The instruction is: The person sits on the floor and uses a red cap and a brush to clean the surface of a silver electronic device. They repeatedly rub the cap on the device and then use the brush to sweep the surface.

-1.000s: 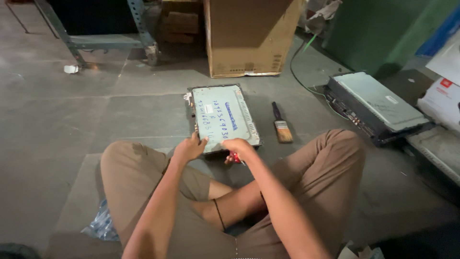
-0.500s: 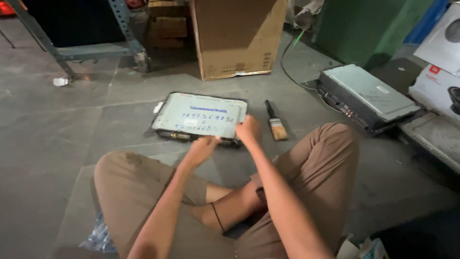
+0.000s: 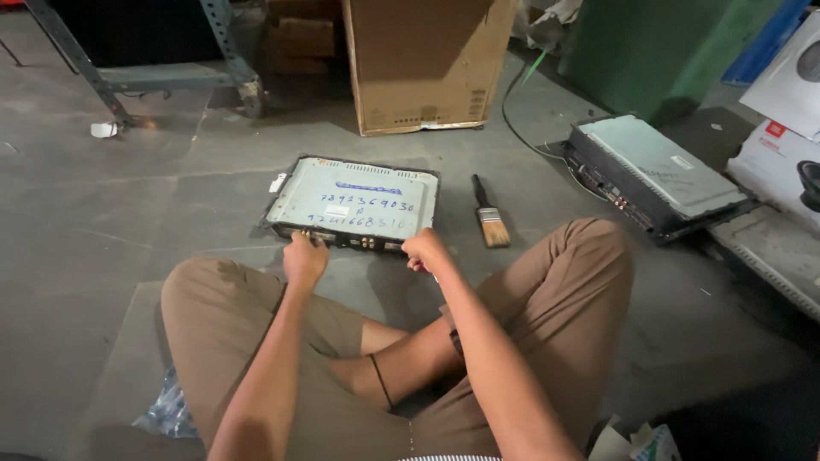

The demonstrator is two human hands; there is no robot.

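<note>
**Both hands at the near edge of a flat metal unit**

While the person sits cross-legged on the concrete floor, the flat grey electronic unit lies just ahead of the knees. The left hand curls its fingers over the near edge; the right hand is closed in a fist against that edge. A paintbrush lies just beside the unit, a cardboard box beyond.

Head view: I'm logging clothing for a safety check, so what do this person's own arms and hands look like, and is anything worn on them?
Both forearms are bare, with no sleeves in view. The left hand and right hand wear no gloves, and no rings or watch show.
</note>
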